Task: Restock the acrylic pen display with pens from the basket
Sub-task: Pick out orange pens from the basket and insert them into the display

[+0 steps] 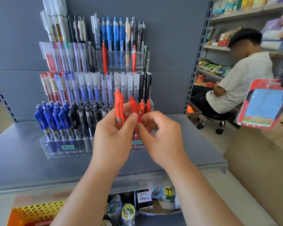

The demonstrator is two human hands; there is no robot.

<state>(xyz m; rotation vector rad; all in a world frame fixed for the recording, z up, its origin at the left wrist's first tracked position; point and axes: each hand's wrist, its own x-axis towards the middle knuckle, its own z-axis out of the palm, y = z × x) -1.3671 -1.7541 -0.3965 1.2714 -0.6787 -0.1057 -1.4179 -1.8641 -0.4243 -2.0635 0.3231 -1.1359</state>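
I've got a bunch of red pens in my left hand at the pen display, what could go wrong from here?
1. The left hand holds several red pens while the right hand pinches one of them; the rest may slip and drop onto the grey shelf.
2. The front row of the acrylic display is crowded, with displayed pens already standing at its right end, so a pen pushed in may jostle neighbours or miss its slot.
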